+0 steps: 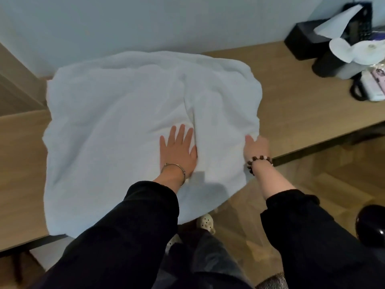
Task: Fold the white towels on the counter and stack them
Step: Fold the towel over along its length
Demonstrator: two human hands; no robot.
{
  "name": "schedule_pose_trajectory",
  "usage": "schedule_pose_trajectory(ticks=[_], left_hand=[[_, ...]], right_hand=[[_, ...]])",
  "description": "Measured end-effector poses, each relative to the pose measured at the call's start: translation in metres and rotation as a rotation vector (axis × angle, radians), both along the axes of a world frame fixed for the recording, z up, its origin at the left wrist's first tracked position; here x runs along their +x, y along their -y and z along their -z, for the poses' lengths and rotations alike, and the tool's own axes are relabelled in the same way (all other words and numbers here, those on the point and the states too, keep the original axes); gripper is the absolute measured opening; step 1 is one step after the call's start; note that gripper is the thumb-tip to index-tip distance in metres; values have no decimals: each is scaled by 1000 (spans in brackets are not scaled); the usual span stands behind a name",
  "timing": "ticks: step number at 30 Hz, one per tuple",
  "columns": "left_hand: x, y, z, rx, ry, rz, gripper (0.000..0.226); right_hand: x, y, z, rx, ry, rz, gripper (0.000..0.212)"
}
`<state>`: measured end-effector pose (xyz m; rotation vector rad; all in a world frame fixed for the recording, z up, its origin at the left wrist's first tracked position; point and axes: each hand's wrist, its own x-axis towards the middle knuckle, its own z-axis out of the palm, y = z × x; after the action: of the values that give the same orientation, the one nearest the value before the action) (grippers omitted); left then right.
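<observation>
A large white towel [116, 126] lies spread over the wooden counter [302, 105], its near edge hanging past the counter's front. A long crease runs down it right of the middle. My left hand [178, 151] lies flat on the towel with fingers straight, just left of that crease. At the towel's right edge my right hand [257, 148] pinches the cloth, thumb on top and fingers curled under the edge.
At the counter's far right stand a black tissue box [306, 38], a dark holder with a white paper roll [350, 53] and a corded telephone [368, 88]. A pale wall runs behind the counter. A black round object [370, 226] sits low at the right, above the wooden floor.
</observation>
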<state>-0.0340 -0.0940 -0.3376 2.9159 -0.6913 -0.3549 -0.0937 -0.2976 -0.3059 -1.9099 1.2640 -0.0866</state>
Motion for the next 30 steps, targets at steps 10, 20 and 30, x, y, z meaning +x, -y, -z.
schedule_pose_trajectory(ticks=[10, 20, 30], left_hand=[[3, -2, 7, -47, 46, 42, 69], [4, -3, 4, 61, 32, 113, 77], [14, 60, -49, -337, 179, 171, 56]], right_hand=[[31, 125, -35, -457, -177, -1, 53], [-8, 21, 31, -602, -347, -725, 58], [34, 54, -39, -807, 212, -455, 36]])
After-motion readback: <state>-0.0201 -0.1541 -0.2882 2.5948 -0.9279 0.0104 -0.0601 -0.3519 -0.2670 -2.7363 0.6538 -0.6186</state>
